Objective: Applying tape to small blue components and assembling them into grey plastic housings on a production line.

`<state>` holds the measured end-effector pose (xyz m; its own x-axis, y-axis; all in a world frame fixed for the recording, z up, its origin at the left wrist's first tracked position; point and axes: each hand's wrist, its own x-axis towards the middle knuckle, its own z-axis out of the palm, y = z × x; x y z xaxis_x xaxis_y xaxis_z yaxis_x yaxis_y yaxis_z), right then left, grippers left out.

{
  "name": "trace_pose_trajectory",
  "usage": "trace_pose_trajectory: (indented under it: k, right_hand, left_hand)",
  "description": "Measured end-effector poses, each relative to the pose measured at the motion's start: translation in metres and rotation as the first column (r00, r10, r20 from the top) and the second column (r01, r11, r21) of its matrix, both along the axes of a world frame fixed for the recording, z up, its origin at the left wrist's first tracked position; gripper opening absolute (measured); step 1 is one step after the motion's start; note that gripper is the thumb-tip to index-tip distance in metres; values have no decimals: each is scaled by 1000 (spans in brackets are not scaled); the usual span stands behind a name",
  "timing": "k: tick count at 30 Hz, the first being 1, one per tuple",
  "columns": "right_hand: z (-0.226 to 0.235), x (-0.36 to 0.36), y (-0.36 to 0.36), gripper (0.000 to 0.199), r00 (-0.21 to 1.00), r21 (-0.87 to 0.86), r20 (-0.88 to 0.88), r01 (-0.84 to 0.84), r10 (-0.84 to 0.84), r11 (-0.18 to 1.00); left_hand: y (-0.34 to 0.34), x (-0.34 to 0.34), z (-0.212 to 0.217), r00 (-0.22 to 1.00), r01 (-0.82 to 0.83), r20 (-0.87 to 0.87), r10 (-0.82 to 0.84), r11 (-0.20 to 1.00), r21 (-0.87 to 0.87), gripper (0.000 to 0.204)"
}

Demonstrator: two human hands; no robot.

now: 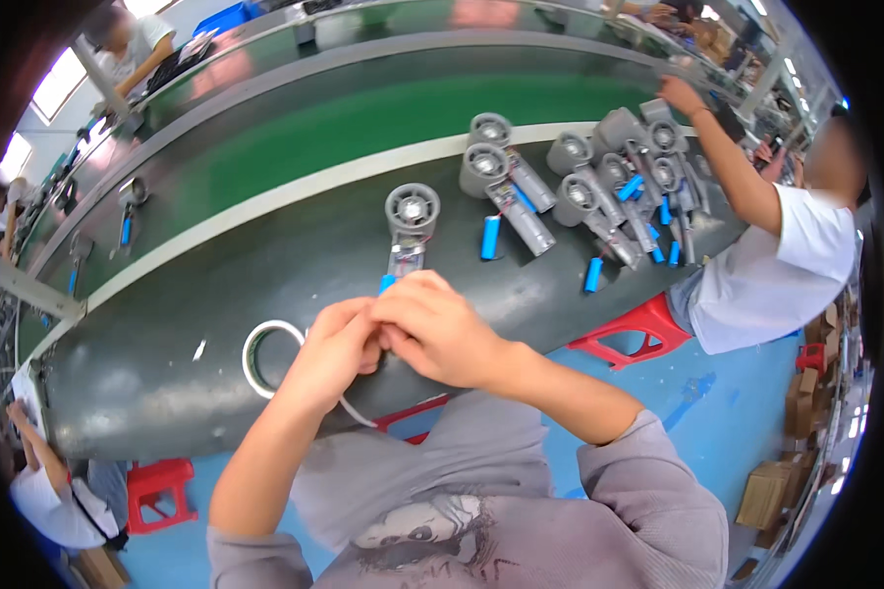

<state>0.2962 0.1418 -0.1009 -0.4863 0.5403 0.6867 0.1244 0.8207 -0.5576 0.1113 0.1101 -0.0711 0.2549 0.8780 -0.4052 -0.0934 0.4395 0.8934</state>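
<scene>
My left hand point(334, 355) and my right hand point(440, 329) meet above the near part of the dark bench, fingers pinched together. Whatever sits between the fingertips is hidden. Just beyond them lies a grey handheld fan housing point(410, 221) with its round head pointing away and its handle open, wiring showing. A blue cylindrical battery point(388, 283) at the handle's end is partly covered by my right hand. Beside my left hand rests a roll of white tape point(249, 355). A pale strip point(358, 412) curves out below my left wrist toward the bench edge.
Several more open fan housings point(506, 191) with blue batteries cluster at the right. A green conveyor belt point(344, 147) runs behind a white rail. At the right a co-worker point(776, 255) reaches over the bench. Red stools point(638, 332) stand beneath, and cardboard boxes point(764, 494) line the right side.
</scene>
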Motion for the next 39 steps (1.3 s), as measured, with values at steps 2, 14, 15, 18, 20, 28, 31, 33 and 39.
trace_pose_trajectory:
  k: [2, 14, 15, 18, 20, 28, 31, 33, 39]
  right_hand:
    - [3, 9, -3, 30, 999, 7, 9, 31, -31, 999]
    - [8, 32, 8, 65, 977, -294, 203, -1, 64, 956]
    - [9, 30, 3, 62, 993, -459, 102, -1, 53, 888]
    - [12, 33, 5, 63, 984, -585, 73, -87, 160, 806]
    - [7, 37, 8, 66, 986, -616, 40, -104, 163, 781]
    - [-12, 32, 12, 67, 976, -550, -82, -212, 200, 808]
    - [-14, 29, 9, 66, 972, -547, -84, -228, 218, 805]
    - [-14, 28, 9, 66, 972, -563, -85, -227, 217, 795]
    - [-13, 30, 11, 66, 949, -638, -141, -305, 282, 707]
  left_hand:
    - [2, 11, 0, 998, 4, 60, -1, 999, -43, 22]
    - [-4, 15, 12, 994, -21, -104, 26, 999, 46, 22]
    - [-5, 16, 12, 992, -19, -128, 24, 999, 43, 22]
    - [-12, 15, 11, 993, 20, -120, -10, 996, 87, 23]
    - [-21, 14, 16, 989, 28, -149, -22, 999, 41, 21]
    - [-73, -68, 2, 425, 344, -777, 464, 712, 612, 26]
    - [-84, -66, -11, 317, 449, -830, 459, 698, 558, 23]
    - [-89, -59, -8, 362, 438, -817, 449, 692, 574, 22]
    - [-86, -28, -4, 458, 428, -744, 486, 613, 664, 21]
